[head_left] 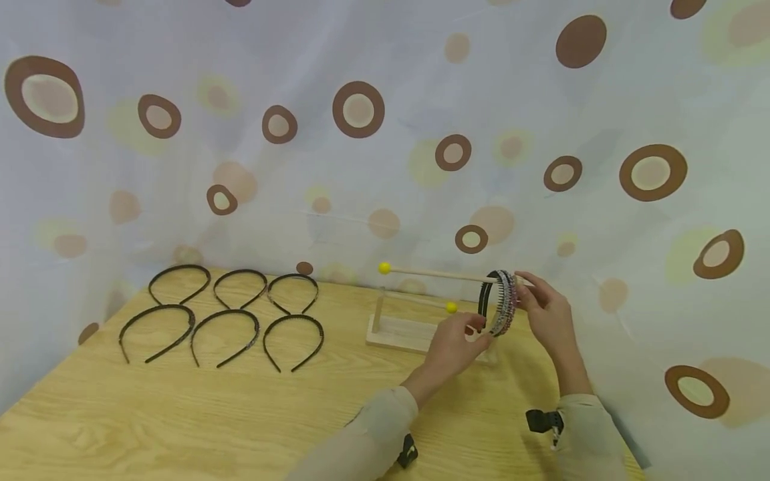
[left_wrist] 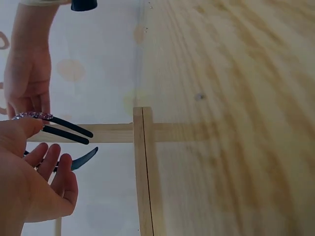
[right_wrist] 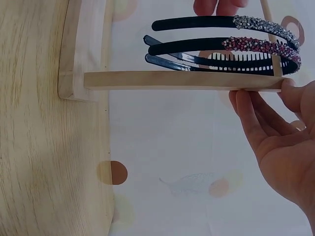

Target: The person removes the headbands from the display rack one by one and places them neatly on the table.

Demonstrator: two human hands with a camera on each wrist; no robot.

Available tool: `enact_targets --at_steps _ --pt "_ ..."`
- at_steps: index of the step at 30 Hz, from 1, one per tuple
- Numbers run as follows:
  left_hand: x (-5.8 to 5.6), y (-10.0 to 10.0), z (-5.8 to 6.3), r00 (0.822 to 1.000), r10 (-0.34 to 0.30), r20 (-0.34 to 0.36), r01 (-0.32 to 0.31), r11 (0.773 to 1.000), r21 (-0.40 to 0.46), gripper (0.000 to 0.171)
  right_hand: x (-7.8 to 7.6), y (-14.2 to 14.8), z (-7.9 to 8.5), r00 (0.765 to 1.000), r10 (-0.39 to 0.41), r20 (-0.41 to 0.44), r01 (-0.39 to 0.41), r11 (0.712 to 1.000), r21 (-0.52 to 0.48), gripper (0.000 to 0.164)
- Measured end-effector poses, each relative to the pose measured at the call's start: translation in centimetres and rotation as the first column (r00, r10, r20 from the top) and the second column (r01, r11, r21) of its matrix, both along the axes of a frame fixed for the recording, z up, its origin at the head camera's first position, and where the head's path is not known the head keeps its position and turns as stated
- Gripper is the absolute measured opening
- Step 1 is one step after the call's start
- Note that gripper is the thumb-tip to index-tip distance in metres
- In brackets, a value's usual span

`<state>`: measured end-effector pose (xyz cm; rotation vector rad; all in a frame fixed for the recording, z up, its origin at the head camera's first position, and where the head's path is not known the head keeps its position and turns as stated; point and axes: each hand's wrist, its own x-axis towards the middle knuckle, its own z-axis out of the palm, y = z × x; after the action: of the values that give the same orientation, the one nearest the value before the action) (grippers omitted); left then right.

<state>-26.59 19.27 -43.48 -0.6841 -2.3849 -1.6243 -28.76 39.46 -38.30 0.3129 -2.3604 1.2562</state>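
Observation:
Several black headbands, one set with silver beads (head_left: 498, 314) and one with pink beads (right_wrist: 256, 45), hang together around the upper rod (head_left: 442, 274) of a wooden rack (head_left: 400, 332). With its thumb and fingers, my left hand (head_left: 451, 344) grips the lower part of the headbands. My right hand (head_left: 547, 317) pinches the top of the rack's right upright (right_wrist: 182, 80), where the rod meets it, beside the beaded bands. The right wrist view shows comb teeth inside the bands and their free ends pointing down toward the base.
Two rows of black headbands (head_left: 225, 311) lie on the left of the wooden table (head_left: 198, 421). Yellow balls cap the rack's rods, one ball (head_left: 384, 268) at the upper left and another ball (head_left: 452, 307) lower. A spotted cloth (head_left: 397, 194) hangs behind and at the sides.

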Motion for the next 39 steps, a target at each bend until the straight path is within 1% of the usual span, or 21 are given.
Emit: enact_targets --at_steps 2,5,9,12,16,20,24,31,34,39 --pt "-0.3 0.5 0.0 1.000 -0.009 -0.020 0.010 1.000 0.010 0.031 0.1 0.1 0.0 1.000 0.004 0.002 -0.004 1.000 -0.009 0.044" --pt "-0.6 1.0 0.3 0.999 -0.014 -0.046 0.015 1.000 0.026 0.030 0.2 -0.1 0.1 1.000 0.018 0.002 -0.017 0.999 -0.029 0.044" --pt "-0.8 1.4 0.8 0.999 -0.002 -0.053 0.004 0.999 0.043 0.024 0.3 -0.3 0.3 1.000 0.016 -0.003 -0.016 0.999 -0.037 0.045" --pt "-1.0 1.3 0.8 0.999 0.003 -0.055 0.000 0.999 0.052 0.018 0.2 -0.5 0.3 1.000 0.006 0.001 -0.006 0.999 -0.033 0.045" --pt "-1.2 1.2 0.8 0.997 -0.009 -0.072 0.015 0.997 0.081 0.013 0.2 -0.4 0.3 1.000 -0.013 0.014 0.013 1.000 -0.004 0.045" --pt "-1.6 1.1 0.7 0.998 -0.027 -0.057 0.033 0.993 0.111 0.013 0.2 -0.2 0.3 0.999 -0.024 0.029 0.024 1.000 0.018 0.046" --pt "-1.8 0.9 0.6 0.999 -0.030 -0.030 0.033 0.993 0.116 0.013 0.1 -0.1 0.2 0.999 -0.023 0.029 0.022 1.000 0.017 0.045" --pt "-1.6 0.4 1.0 0.999 -0.045 -0.020 0.047 0.991 0.128 0.014 0.1 0.0 0.2 1.000 -0.013 0.026 0.013 1.000 0.005 0.045" --pt "-1.5 0.1 1.4 0.999 -0.030 -0.031 0.034 0.991 0.126 0.016 0.2 0.0 0.1 1.000 -0.004 0.031 0.004 1.000 -0.002 0.045" --pt "-1.5 -0.6 2.1 0.996 0.015 -0.083 -0.007 0.996 0.091 0.018 0.1 -0.1 0.1 1.000 -0.001 0.029 0.001 1.000 -0.005 0.046"
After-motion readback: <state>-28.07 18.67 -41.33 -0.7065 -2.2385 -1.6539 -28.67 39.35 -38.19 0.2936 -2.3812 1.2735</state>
